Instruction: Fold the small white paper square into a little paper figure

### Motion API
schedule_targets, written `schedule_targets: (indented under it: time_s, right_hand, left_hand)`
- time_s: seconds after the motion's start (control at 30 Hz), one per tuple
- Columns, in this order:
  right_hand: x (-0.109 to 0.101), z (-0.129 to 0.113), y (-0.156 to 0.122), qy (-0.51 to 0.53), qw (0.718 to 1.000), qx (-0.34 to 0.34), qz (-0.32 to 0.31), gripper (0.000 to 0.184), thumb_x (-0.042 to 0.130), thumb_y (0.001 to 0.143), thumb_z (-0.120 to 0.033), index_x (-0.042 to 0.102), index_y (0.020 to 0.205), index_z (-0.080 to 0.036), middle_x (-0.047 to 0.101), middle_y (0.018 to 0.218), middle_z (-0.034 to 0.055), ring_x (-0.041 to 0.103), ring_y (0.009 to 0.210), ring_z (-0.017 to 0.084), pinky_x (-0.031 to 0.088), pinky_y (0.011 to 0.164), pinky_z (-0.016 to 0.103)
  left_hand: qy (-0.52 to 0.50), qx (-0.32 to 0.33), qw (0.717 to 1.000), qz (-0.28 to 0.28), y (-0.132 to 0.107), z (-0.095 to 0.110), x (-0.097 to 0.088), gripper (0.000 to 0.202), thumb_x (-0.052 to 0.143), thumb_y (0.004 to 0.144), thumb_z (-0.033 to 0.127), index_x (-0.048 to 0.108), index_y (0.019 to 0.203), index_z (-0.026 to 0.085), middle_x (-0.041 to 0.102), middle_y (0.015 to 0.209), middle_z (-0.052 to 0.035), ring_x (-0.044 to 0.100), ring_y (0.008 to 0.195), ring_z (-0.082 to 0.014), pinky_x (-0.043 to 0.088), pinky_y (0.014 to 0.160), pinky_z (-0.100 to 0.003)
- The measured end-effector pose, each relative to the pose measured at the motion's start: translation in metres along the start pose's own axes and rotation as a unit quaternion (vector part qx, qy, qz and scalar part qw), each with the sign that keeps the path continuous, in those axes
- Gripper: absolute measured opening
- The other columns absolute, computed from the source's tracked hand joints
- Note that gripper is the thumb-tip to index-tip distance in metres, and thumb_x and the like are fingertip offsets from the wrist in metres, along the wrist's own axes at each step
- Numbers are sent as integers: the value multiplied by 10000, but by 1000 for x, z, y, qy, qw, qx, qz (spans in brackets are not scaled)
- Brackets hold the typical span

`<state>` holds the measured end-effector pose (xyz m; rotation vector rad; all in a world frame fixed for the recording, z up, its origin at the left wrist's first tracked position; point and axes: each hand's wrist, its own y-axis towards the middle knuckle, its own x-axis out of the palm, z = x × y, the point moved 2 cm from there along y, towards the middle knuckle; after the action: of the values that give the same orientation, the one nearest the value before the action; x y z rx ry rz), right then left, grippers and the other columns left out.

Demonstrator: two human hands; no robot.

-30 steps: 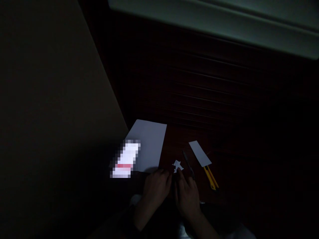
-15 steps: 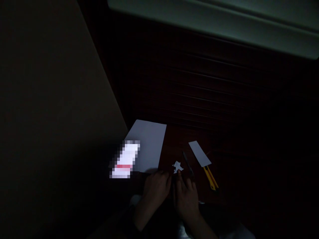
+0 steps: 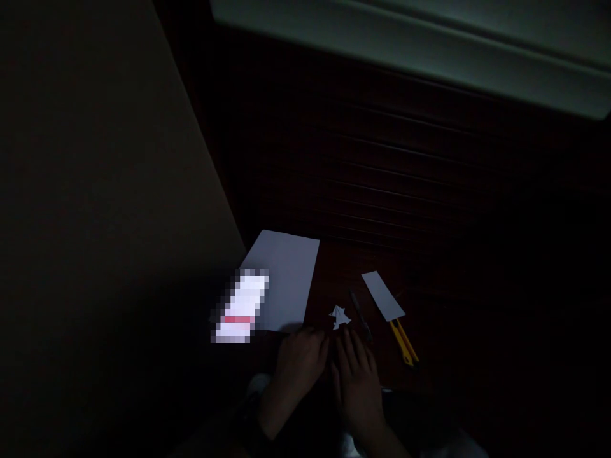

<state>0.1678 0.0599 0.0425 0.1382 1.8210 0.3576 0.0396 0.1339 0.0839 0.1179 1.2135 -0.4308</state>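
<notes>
A small folded white paper frog (image 3: 340, 317) lies on the dark reddish table, just beyond my hands. My right hand (image 3: 357, 375) rests flat behind it with the fingers stretched forward, their tips close to the frog but not on it. To the left, my left hand (image 3: 300, 357) lies on the table by the lower edge of a large white paper sheet (image 3: 291, 273). Its fingers are curled in and nothing shows in them. A thin dark pen (image 3: 360, 313) lies right of the frog.
On the right, a white paper strip (image 3: 383, 297) covers part of a yellow box cutter (image 3: 403, 343). A lit, blurred-out phone-like screen (image 3: 242, 305) overlaps the sheet on the left. A dark slatted panel rises behind, and a pale ledge (image 3: 410, 54) crosses above.
My right index finger has drawn back from the frog, which it was touching. The frog has jumped or turned only slightly, if at all. My left hand stays nearly in place.
</notes>
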Motion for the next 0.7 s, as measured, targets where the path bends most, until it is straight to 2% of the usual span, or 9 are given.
schedule_targets:
  time_s: [0.1,0.17,0.23,0.3,0.33,0.43,0.5,0.6,0.7]
  right_hand:
    - [-8,8,4,80,995,61,14,342,371,922,-269,553,1198,-183,527,1290,110,464,1179,270,356,937,397]
    - [-13,17,16,151,976,154,3,339,349,933,-310,644,1015,-164,682,989,122,627,885,221,437,758,307]
    - [-14,26,35,203,951,230,-40,374,370,920,-376,677,886,-165,702,777,109,648,678,198,422,591,264]
    - [-11,31,53,257,926,269,-62,354,455,873,-408,685,762,-164,696,704,102,648,645,198,399,546,248]
    - [-7,33,60,303,903,293,-81,341,489,849,-412,680,725,-158,693,678,97,648,632,191,394,526,236]
    - [5,36,71,341,877,321,-110,449,415,862,-453,646,640,-139,644,514,70,587,421,145,363,404,211]
    - [12,36,72,355,865,332,-121,477,380,867,-462,635,641,-130,631,487,61,543,350,123,339,352,198]
    - [17,36,70,367,857,338,-129,461,388,858,-456,630,652,-122,632,495,53,508,317,101,320,326,186]
    - [16,38,70,358,864,332,-127,444,411,847,-442,633,627,-127,631,494,53,520,344,108,328,351,192]
  left_hand:
    - [6,2,1000,-9,-1,-1,1,334,333,909,347,630,868,201,660,883,-70,605,803,-191,399,690,-297]
    - [12,6,1000,-21,-1,-2,2,336,336,907,344,636,857,200,666,863,-75,612,792,-198,405,687,-308]
    - [19,5,999,-35,-2,-3,4,343,343,903,340,644,840,189,671,848,-88,618,781,-202,410,689,-316]
    - [26,5,999,-42,-3,-4,6,357,340,903,339,652,831,181,675,841,-101,623,778,-209,416,690,-323]
    - [29,7,999,-42,-3,-4,7,362,338,904,340,654,829,180,676,836,-103,625,775,-214,418,688,-328]
    - [34,13,998,-41,-4,-6,9,366,338,902,337,657,822,178,678,816,-104,628,763,-223,422,683,-340]
    - [33,13,998,-44,-4,-7,9,367,338,901,330,658,816,173,678,811,-106,629,759,-225,422,681,-342]
    - [25,11,999,-45,-5,-7,9,369,334,903,328,659,831,168,677,826,-110,630,766,-222,420,686,-336]
    - [25,11,998,-48,-6,-7,9,366,336,902,327,657,828,167,676,822,-110,630,760,-221,421,683,-334]
